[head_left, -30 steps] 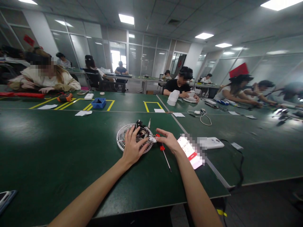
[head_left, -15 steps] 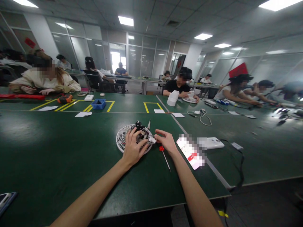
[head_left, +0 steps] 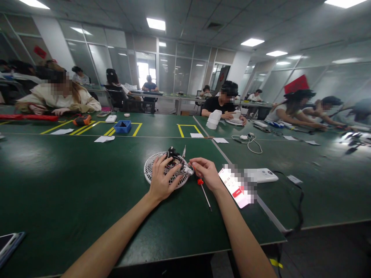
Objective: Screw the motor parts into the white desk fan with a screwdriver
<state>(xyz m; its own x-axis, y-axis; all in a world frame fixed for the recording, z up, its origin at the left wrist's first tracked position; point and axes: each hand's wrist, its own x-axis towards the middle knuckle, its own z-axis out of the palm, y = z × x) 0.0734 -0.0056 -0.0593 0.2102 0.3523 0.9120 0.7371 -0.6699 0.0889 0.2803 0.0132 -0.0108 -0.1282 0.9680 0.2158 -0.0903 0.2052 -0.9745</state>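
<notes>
A round white fan grille (head_left: 148, 168) lies flat on the green table. On it sits an assembly of black parts and wires (head_left: 173, 153), with a small white part (head_left: 188, 170) at its right side. My left hand (head_left: 162, 178) reaches over the grille and holds the fan assembly, fingers curved around it. Beside the white part, my right hand (head_left: 205, 172) is closed in a pinch; what lies between its fingertips is too small to make out. A screwdriver with a red handle (head_left: 200, 181) lies below my right hand. Behind the grille's right edge stands a small pointed light-coloured piece (head_left: 184, 151).
A phone with a lit screen (head_left: 236, 189) and a white device (head_left: 265, 175) lie to the right. Farther back are a blue bin (head_left: 122, 127), paper slips and a white cable (head_left: 255, 146). Another phone (head_left: 10, 245) is at the lower left. Several people work across the table.
My right thumb and fingers have come together into a pinch beside the white part. My left hand stays on the fan, its fingers shifted slightly. The view has turned slightly left.
</notes>
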